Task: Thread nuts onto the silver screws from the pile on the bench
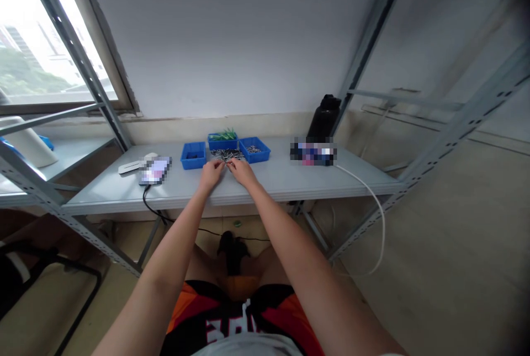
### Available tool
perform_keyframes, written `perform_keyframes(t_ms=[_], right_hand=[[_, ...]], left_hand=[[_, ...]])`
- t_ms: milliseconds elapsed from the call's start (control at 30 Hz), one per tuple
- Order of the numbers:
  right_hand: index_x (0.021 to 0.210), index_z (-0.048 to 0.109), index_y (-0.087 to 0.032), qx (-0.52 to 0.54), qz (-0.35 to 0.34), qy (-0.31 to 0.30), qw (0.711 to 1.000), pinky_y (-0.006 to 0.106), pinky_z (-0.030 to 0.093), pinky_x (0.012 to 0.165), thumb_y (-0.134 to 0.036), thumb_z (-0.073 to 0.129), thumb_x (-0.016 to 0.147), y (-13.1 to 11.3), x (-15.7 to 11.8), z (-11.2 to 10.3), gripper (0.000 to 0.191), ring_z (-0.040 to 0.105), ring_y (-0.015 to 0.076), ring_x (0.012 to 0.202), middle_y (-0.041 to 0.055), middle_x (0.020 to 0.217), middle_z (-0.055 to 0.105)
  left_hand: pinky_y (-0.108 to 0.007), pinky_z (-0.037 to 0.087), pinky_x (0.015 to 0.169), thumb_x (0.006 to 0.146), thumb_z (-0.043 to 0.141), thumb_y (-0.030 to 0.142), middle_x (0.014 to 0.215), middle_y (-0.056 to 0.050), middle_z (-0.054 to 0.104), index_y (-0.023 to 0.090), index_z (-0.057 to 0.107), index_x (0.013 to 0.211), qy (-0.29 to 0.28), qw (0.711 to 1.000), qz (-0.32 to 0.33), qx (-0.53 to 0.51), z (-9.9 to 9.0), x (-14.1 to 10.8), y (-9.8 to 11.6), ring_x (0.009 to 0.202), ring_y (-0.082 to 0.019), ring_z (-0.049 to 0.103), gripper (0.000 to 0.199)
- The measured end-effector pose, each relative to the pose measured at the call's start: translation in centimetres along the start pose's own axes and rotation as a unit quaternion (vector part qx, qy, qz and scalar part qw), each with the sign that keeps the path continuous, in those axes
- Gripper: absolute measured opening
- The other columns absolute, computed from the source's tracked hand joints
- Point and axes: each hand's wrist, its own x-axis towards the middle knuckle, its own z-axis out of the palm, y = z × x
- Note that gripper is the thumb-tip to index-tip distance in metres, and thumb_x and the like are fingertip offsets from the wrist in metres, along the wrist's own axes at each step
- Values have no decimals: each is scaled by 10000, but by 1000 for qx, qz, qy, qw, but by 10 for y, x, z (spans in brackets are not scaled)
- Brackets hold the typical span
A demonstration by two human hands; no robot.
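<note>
My left hand and my right hand meet close together over the shelf's front half, fingers pinched. What they hold between the fingertips is too small to make out. Just behind them lies a pile of small dark and silvery parts. A blue bin with a few dark pieces stands left of the pile. To its right, a second blue bin holds small metallic pieces. At the back, a third blue bin contains green, thin, pointed pieces.
The grey metal shelf has upright posts at both ends. A black bottle and a blurred-out device with a white cable are on the right. A phone on a black cable and a white object lie left.
</note>
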Motion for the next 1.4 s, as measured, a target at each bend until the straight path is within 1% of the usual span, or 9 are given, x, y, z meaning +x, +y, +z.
perform_keyframes(t_ms=[67, 200, 367, 567, 767, 967, 1100, 1300, 1400], right_hand=[[1078, 656, -209, 7, -3, 4, 1000, 272, 431, 778, -282, 488, 951, 2, 1, 1, 223, 642, 206, 909, 73, 980, 722], [1032, 659, -206, 36, 4, 12, 999, 268, 433, 745, -283, 552, 916, 6, 2, 4, 176, 646, 201, 875, 59, 918, 724], [924, 673, -201, 90, 25, 33, 995, 253, 430, 706, -321, 636, 863, 10, 4, 7, 140, 643, 179, 798, 43, 845, 720], [798, 684, -198, 125, 22, 21, 992, 236, 412, 682, -318, 652, 843, 6, 3, 2, 133, 624, 156, 730, 20, 743, 706], [719, 673, -191, 150, 5, 11, 989, 220, 383, 650, -317, 610, 864, 3, 2, -3, 202, 589, 135, 665, -3, 656, 671], [707, 662, -189, 85, -37, 18, 996, 228, 333, 620, -315, 532, 901, 3, 0, 0, 266, 550, 139, 647, 13, 664, 660], [742, 667, -194, 13, -31, 19, 999, 243, 293, 596, -270, 513, 889, -3, -3, -1, 226, 533, 152, 656, 33, 719, 678], [818, 668, -198, -21, -23, 20, 999, 248, 333, 635, -319, 443, 942, -6, -5, -2, 285, 569, 177, 718, 65, 798, 699], [850, 672, -214, -10, -14, 15, 1000, 249, 367, 661, -346, 433, 953, -5, -5, -2, 292, 591, 186, 744, 66, 811, 703]], left_hand=[[-287, 479, 814, 864, 521, 265, 906, -92, 747, 142, 750, 902, -23, 1000, 19, 4, 1, 0, 1, 858, -210, 655, 263], [-294, 486, 839, 830, 513, 205, 953, -92, 744, 138, 747, 951, -32, 999, 27, -5, 2, -1, 3, 886, -207, 652, 271], [-299, 490, 849, 700, 530, 72, 943, -83, 737, 125, 743, 990, -49, 998, 41, -7, 1, -4, 8, 855, -201, 644, 364], [-292, 487, 792, 757, 604, 190, 870, -86, 724, 127, 728, 920, -50, 998, 38, 7, 1, -3, 4, 823, -200, 633, 214], [-280, 478, 761, 802, 608, 241, 844, -95, 720, 129, 727, 877, -31, 999, 31, 28, 1, -2, 3, 798, -196, 636, 180], [-311, 481, 832, 821, 571, 187, 934, -111, 732, 146, 738, 909, -50, 994, 54, 75, -1, -6, 6, 881, -228, 646, 193], [-340, 478, 889, 827, 542, 160, 1009, -129, 727, 147, 745, 969, -69, 989, 72, 106, -1, -7, 6, 936, -245, 644, 248], [-326, 472, 909, 885, 460, 195, 1013, -129, 728, 152, 749, 964, -63, 986, 96, 123, 0, -7, 4, 946, -233, 643, 303], [-327, 475, 886, 898, 453, 227, 1000, -133, 730, 150, 749, 944, -45, 990, 83, 109, 1, -6, 2, 935, -240, 649, 310]])
